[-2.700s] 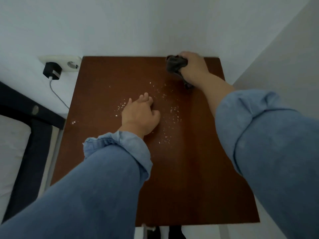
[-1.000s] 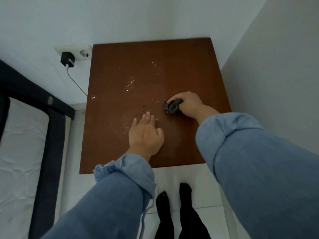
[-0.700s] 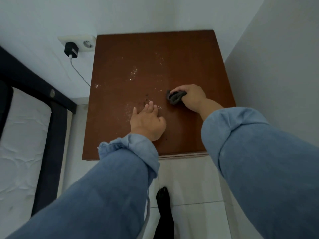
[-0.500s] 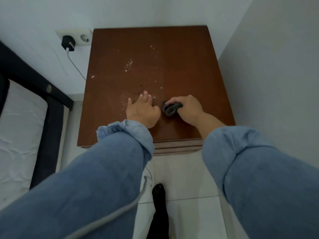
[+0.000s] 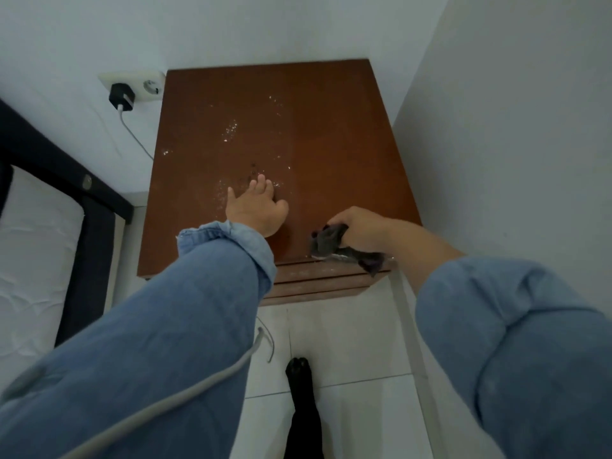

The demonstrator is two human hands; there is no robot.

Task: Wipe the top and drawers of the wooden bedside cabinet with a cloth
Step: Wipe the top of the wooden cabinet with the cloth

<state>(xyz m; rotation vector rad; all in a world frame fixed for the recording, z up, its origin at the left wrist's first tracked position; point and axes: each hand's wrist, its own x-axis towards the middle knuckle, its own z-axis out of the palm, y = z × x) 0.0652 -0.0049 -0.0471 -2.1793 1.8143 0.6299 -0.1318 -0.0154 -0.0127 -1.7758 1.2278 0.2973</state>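
The brown wooden bedside cabinet (image 5: 331,127) stands in a corner, seen from above. White crumbs (image 5: 231,129) are scattered over the middle of its top. My left hand (image 5: 256,207) lies flat on the top, fingers apart, near the crumbs. My right hand (image 5: 361,228) grips a dark grey cloth (image 5: 328,241) at the front right edge of the top; part of the cloth hangs over the edge onto the drawer fronts (image 5: 318,283). White specks sit at the edge under the cloth.
White walls close in behind and on the right (image 5: 513,127). A wall socket with a black charger (image 5: 122,96) and its white cable sits left of the cabinet. A dark bed frame (image 5: 82,207) with a white mattress is at left. White tiled floor and a dark-socked foot (image 5: 299,369) are below.
My right hand dragged the cloth from the back right corner across the top to the front edge, where it now hangs over. My left hand stayed flat on the top. The view pulled back.
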